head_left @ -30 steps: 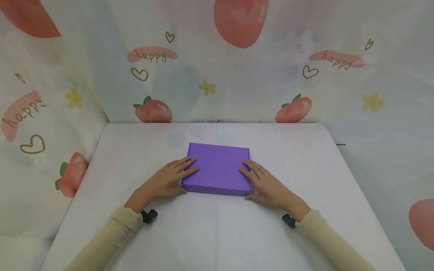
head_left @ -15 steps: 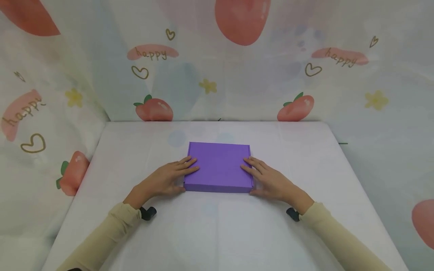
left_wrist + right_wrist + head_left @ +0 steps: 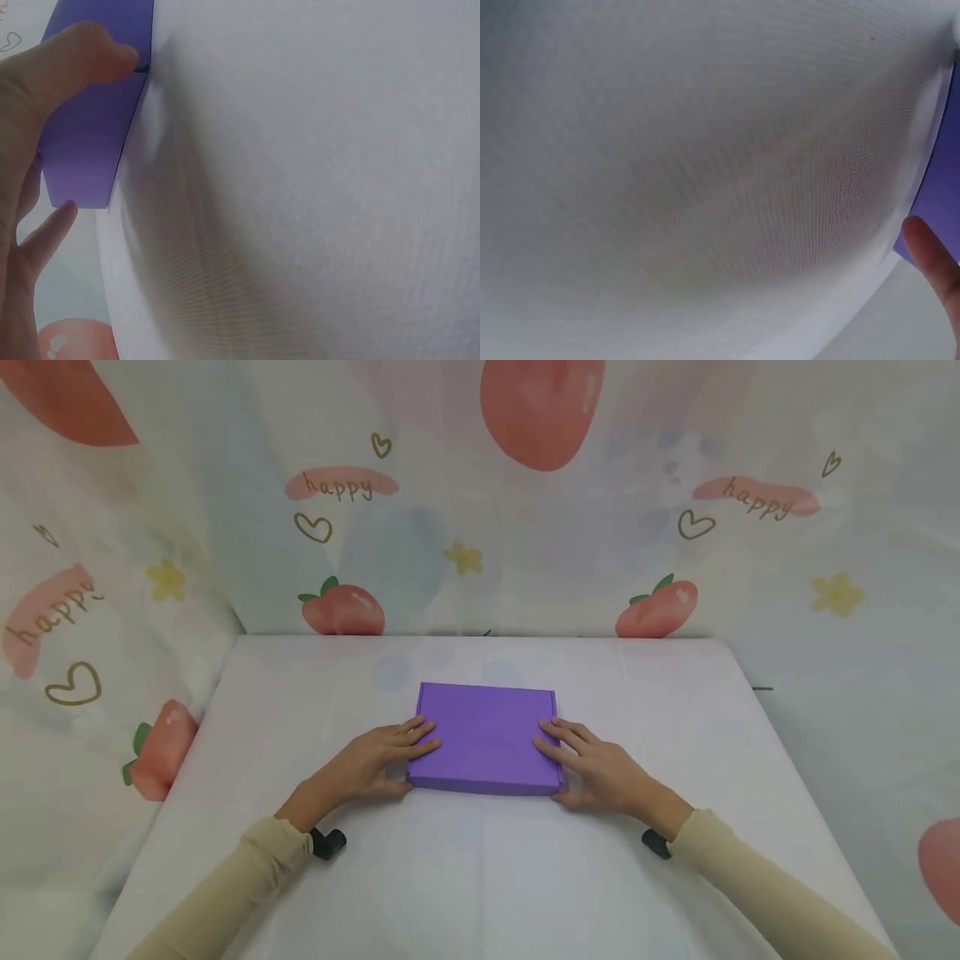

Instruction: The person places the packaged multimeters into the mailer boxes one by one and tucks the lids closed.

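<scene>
A flat purple box lies closed on the white-covered table. My left hand holds its left side, fingers on the top and thumb at the near left corner. From the other side my right hand grips the box, with fingertips over the top edge and the thumb by the near right corner. The left wrist view shows the left thumb against the box's side and a fingertip near its far end. Only a strip of the box and one right finger appear in the right wrist view. The box's inside is hidden.
White cloth covers the table, which meets a printed backdrop with fruit, hearts and words at the back and left. Dark wrist cameras sit under both beige sleeves.
The box has shifted very slightly to the right and turned a little, both hands staying at its sides. The head view has moved slightly too.
</scene>
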Available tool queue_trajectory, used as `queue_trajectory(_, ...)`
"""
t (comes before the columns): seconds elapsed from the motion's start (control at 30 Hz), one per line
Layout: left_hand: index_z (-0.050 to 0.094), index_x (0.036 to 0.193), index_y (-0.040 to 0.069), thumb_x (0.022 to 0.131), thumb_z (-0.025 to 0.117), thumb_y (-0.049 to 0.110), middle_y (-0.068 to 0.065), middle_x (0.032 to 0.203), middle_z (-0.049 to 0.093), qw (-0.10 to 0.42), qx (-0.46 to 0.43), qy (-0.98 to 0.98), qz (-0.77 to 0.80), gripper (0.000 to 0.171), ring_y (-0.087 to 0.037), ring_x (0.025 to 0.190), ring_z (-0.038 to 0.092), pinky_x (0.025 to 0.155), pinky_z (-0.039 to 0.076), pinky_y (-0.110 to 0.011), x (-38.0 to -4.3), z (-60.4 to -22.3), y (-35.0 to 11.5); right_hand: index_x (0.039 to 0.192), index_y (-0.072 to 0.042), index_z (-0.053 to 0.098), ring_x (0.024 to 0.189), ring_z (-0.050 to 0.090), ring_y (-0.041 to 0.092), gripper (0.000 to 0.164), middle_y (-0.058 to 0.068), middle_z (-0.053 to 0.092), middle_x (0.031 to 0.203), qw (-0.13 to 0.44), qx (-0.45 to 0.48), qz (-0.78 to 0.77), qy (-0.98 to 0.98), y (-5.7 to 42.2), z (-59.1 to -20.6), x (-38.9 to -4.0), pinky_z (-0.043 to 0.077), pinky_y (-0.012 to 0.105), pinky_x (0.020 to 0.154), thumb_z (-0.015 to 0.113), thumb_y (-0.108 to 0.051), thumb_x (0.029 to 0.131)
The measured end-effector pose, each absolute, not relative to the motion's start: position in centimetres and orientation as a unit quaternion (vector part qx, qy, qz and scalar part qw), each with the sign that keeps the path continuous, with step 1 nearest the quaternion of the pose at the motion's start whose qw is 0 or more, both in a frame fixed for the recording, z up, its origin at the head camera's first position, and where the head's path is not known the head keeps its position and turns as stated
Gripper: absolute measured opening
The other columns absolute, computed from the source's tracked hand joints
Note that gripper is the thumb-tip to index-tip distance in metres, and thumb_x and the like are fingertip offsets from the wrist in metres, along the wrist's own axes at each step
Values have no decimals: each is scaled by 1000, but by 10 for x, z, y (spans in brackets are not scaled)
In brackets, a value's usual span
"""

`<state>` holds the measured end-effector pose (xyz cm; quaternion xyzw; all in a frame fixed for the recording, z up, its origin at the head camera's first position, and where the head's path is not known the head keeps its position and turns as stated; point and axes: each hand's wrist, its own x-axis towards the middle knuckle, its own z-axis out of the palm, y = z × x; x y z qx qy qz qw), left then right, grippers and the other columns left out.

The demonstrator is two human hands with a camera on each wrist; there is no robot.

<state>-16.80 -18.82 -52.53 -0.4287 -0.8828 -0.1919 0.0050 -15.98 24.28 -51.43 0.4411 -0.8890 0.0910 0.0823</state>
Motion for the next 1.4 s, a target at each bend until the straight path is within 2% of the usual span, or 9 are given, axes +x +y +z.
queue_trajectory(0.2, 44, 159, 19, 86, 83, 14, -5, 171, 34, -22, -399, -884, -244, 83, -30, 160, 29, 124, 37, -52, -160, -531, -187, 158, -12, 45, 154, 36, 34, 94, 14, 40, 166, 62, 420, 114, -898, 242, -517, -153, 61, 41, 95, 89, -41, 80)
queue_trajectory(0.37, 25, 166, 14, 93, 78, 19, -7, 176, 17, -70, -354, -887, -288, 90, -30, 163, 16, 127, 29, -53, -154, -530, -186, 163, -12, 36, 160, 26, 34, 96, 15, 28, 172, 24, 398, 146, -905, 243, -519, -147, 45, 46, 118, 86, -36, 85)
queue_trajectory(0.47, 13, 168, 15, 95, 77, 27, -6, 177, 8, -111, -304, -894, -310, 98, -29, 164, 14, 129, 25, -52, -153, -530, -186, 165, -12, 29, 161, 24, 33, 100, 13, 20, 175, -16, 362, 202, -910, 246, -520, -145, 27, 30, 129, 86, -35, 86)
queue_trajectory(0.6, 8, 169, 14, 95, 76, 34, -10, 175, 15, -154, -244, -903, -319, 101, -31, 160, 26, 128, 28, -51, -152, -532, -188, 167, -7, 17, 160, 24, 40, 105, 17, 17, 175, -68, 312, 301, -898, 249, -524, -141, 5, 7, 122, 83, -29, 89)
queue_trajectory(0.7, 12, 168, 11, 95, 75, 33, -15, 171, 25, -161, -238, -897, -335, 98, -36, 156, 33, 126, 31, -53, -151, -533, -189, 167, -4, 14, 155, 32, 46, 104, 22, 22, 172, -81, 292, 355, -885, 248, -526, -139, 12, 11, 124, 82, -23, 90)
queue_trajectory(0.83, 17, 168, 14, 95, 76, 33, -14, 169, 31, -158, -228, -887, -369, 96, -35, 156, 34, 126, 30, -54, -151, -532, -190, 166, -2, 13, 149, 39, 51, 101, 29, 23, 170, -113, 251, 439, -855, 243, -524, -135, 36, 40, 123, 79, -16, 92)
queue_trajectory(0.93, 18, 168, 15, 95, 76, 32, -14, 169, 31, -171, -213, -868, -415, 95, -34, 155, 36, 126, 31, -53, -148, -531, -189, 166, 1, 12, 149, 35, 55, 98, 33, 21, 168, -142, 214, 499, -828, 239, -522, -131, 41, 53, 114, 76, -10, 93)
queue_trajectory(1.17, 17, 165, 2, 95, 76, 13, -24, 170, 21, -192, -194, -788, -552, 92, -41, 152, 37, 113, 45, -32, -141, -535, -185, 165, -4, 22, 151, 34, 52, 91, 27, 23, 171, -141, 160, 522, -826, 231, -523, -122, 49, 49, 110, 76, -9, 92)
queue_trajectory(1.4, 24, 161, -4, 91, 77, 0, -28, 167, 26, -179, -181, -757, -602, 88, -44, 150, 38, 108, 49, -27, -140, -537, -181, 164, -3, 26, 144, 45, 54, 87, 31, 30, 166, -131, 152, 538, -819, 232, -526, -119, 53, 41, 106, 75, -4, 92)
